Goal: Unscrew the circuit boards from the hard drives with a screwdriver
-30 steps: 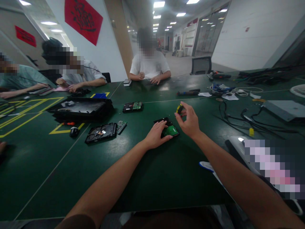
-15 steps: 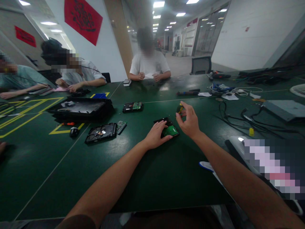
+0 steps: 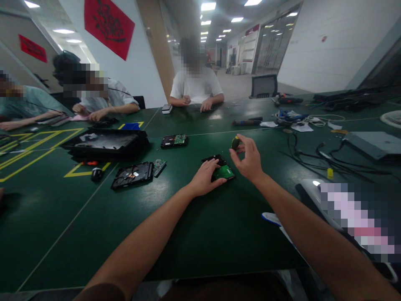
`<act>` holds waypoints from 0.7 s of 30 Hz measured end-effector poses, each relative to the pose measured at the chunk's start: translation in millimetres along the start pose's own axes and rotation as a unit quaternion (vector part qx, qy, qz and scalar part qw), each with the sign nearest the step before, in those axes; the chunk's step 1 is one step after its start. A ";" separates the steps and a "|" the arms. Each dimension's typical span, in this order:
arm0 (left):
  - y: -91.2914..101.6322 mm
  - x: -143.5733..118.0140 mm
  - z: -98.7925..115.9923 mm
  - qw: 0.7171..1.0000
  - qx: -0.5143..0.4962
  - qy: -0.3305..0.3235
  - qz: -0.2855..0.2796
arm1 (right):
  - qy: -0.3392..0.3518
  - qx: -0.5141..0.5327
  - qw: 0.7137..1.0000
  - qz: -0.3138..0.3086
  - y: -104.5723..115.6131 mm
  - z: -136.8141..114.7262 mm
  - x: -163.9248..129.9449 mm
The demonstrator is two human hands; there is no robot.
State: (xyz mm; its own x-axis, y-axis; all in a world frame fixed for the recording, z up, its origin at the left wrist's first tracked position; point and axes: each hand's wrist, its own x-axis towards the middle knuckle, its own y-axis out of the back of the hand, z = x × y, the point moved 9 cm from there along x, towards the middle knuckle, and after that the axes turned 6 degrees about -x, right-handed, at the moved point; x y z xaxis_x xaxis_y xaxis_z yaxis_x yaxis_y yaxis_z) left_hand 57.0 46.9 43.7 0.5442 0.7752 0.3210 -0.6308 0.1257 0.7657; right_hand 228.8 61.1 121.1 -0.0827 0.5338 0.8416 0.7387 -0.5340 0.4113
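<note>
A hard drive (image 3: 224, 170) with a green circuit board lies on the table in front of me. My left hand (image 3: 206, 175) rests over its left part and holds it down, fingers across the top and thumb along the near side. Just right of the drive, my right hand (image 3: 247, 156) is raised and pinches a small screwdriver (image 3: 235, 143) by its dark, yellow-marked handle. The shaft and tip of the screwdriver cannot be made out.
Left of my hands lie an opened drive case (image 3: 133, 174), a loose circuit board (image 3: 159, 167) and another hard drive (image 3: 174, 141). Farther left stands a black tray (image 3: 105, 144). Black cables (image 3: 326, 156) and a grey metal box (image 3: 372, 144) are at right. Several people sit around the table.
My right hand has shifted slightly, and the screwdriver's handle has turned in its fingers. My left hand stays on the hard drive. Across the table, a person's hand has lowered towards the tabletop.
</note>
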 end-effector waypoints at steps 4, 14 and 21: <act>0.6 0.1 -0.5 1.000 -0.009 0.005 0.002 | -0.001 0.003 1.000 -0.004 -1.0 -0.1 -0.2; 1.1 -0.3 0.9 1.000 -0.005 0.006 0.000 | 0.003 -0.011 1.000 -0.006 0.9 -4.5 0.1; 0.0 -0.2 -0.2 1.000 -0.002 0.008 -0.002 | -0.013 -0.005 1.000 -0.006 -0.7 2.2 -1.2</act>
State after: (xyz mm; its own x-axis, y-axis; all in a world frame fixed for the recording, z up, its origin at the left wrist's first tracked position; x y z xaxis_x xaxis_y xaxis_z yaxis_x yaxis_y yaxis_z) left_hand 56.7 46.9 43.6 0.5381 0.7840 0.3095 -0.6313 0.1317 0.7643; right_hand 229.9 62.2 119.0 -0.0740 0.5558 0.8280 0.7308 -0.5347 0.4243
